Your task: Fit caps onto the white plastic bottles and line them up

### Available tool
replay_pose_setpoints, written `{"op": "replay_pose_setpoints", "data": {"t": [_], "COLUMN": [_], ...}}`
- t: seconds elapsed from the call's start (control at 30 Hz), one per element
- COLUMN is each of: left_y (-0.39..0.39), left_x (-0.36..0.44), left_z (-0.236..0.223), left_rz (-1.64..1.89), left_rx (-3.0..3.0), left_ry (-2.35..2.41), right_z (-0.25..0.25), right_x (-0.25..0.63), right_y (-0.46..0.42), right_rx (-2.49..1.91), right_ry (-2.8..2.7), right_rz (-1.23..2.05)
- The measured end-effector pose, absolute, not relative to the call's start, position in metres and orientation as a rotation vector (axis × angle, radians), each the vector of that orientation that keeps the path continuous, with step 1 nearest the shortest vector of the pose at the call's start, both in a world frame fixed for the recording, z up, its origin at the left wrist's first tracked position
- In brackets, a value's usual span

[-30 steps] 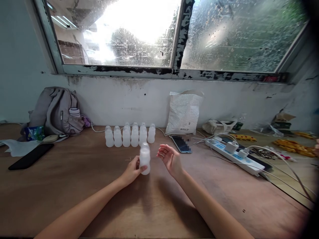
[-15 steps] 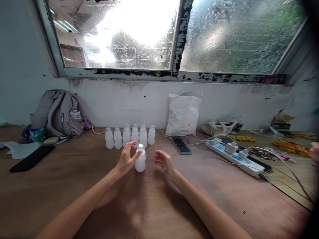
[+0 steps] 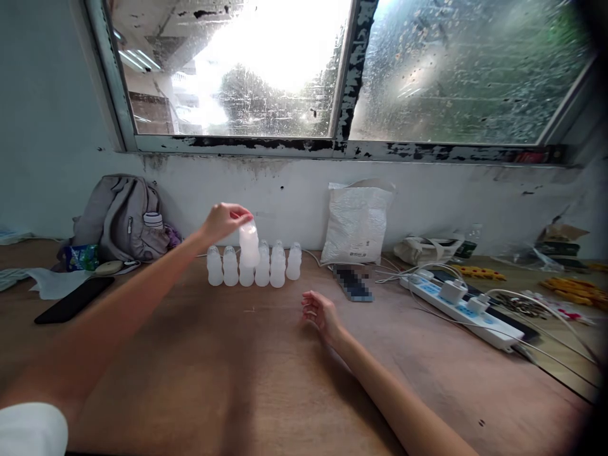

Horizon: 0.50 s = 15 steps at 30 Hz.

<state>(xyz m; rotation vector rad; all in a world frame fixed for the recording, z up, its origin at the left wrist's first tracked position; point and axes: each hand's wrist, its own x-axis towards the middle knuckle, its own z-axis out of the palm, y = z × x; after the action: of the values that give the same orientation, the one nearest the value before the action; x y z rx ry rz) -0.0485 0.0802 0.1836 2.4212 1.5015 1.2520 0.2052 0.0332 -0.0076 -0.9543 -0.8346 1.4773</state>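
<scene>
A small white bottle (image 3: 249, 244) is held upright, long axis vertical, top uppermost, above the row of bottles (image 3: 254, 269) at the far side of the worktop (image 3: 266, 373). It is pinched at its top by the left hand (image 3: 223, 221). The right hand (image 3: 319, 312) is rested loosely curled on the worktop, empty.

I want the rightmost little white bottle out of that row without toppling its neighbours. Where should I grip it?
Pinch the rightmost bottle around its narrow neck, coming from above and the right. It stands upright at the row's open end, with another bottle close on its left, so only that side leaves the fingers room.
</scene>
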Motion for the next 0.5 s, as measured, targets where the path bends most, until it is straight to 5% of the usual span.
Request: {"op": "replay_pose_setpoints", "data": {"t": [0.2, 0.5], "left_y": [0.136, 0.192], "left_x": [-0.083, -0.085], "left_z": [0.226, 0.145], "left_rz": [1.324, 0.807], "left_rx": [2.273, 2.136], "left_ry": [1.805, 2.119], "right_z": [-0.012, -0.015], "right_x": [0.203, 0.206], "right_y": [0.035, 0.037], "right_rx": [-0.97, -0.983], "right_ry": [-0.87, -0.888], "right_rz": [1.462, 1.471]}}
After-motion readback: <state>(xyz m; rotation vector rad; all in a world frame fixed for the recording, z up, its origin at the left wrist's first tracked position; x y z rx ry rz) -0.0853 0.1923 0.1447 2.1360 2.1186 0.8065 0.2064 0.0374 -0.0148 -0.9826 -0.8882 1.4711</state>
